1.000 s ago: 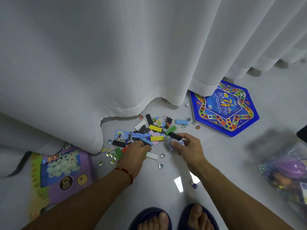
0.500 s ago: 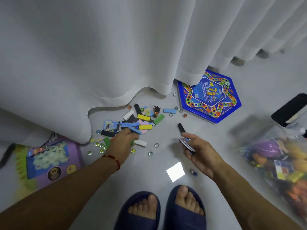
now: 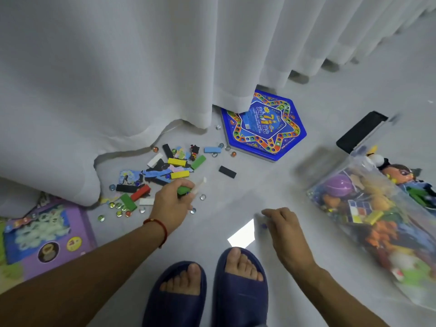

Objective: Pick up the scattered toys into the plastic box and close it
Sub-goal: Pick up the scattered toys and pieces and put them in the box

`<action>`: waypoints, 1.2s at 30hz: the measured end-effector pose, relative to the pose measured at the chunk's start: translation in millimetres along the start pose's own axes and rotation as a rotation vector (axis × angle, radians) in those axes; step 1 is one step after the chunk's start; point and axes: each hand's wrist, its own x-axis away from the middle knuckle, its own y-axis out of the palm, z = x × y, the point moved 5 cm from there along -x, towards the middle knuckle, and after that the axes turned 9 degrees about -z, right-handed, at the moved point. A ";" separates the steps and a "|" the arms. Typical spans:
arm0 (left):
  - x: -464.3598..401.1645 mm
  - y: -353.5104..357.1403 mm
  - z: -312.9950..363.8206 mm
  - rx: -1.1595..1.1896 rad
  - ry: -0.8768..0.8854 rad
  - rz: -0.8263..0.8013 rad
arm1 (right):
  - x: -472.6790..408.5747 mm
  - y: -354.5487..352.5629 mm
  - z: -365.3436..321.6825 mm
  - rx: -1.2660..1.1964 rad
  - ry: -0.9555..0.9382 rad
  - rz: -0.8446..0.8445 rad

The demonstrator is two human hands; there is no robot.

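Scattered toys lie on the floor by the curtain: coloured blocks (image 3: 175,161), glass marbles (image 3: 118,210), puzzle pieces (image 3: 128,175) and a lone black block (image 3: 227,171). My left hand (image 3: 172,201) hovers over the pile's near edge, shut on a green block and a white block. My right hand (image 3: 282,224) is low over the floor, fingertips curled down at a small blue marble (image 3: 264,225); whether it grips the marble is unclear. The clear plastic box (image 3: 330,175), full of toys, stands at the right with its lid (image 3: 361,131) raised.
A blue hexagonal game board (image 3: 266,128) lies partly under the white curtain (image 3: 141,67). A purple picture box (image 3: 47,232) sits at the far left. My feet in dark blue slippers (image 3: 207,286) stand at the bottom centre, beside a bright light patch.
My left hand has lifted off the pile with a green and a white block. My right hand has dropped toward the marble near my feet. The view has shifted right, showing more of the box.
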 end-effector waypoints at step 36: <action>105.1 140.4 351.8 0.343 0.098 -0.709 | 90.5 -325.2 78.9 -1.312 0.502 0.300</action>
